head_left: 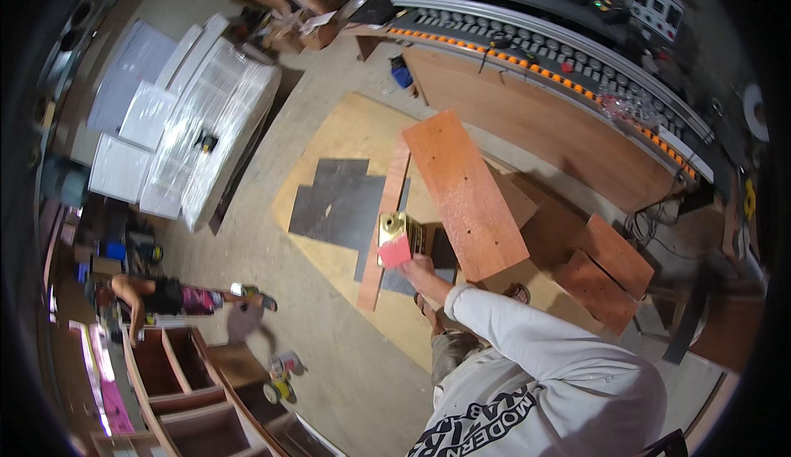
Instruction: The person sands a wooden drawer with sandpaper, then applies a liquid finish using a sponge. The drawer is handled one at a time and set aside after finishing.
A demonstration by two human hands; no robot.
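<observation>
My right hand [422,274], at the end of a light-grey sleeve, is closed on a flat red square piece [395,252] that looks like a spreader. This piece overlaps the top of a gold rectangular tin [393,223] with a round opening; I cannot tell whether my fingers touch the tin too. Beside the tin runs a long narrow wooden strip [391,201]. To the right lies a reddish-brown wooden board [467,197] with small dark holes and shiny, wet-looking patches. My left hand is out of view.
Beneath lies a large tan sheet [321,131] with a dark grey panel [334,206]. More reddish boards [606,263] rest at right. A long roller machine [535,61] spans the back. Wrapped white panels [206,127] stand left. Another person [156,296] is by a wooden cabinet frame [185,374].
</observation>
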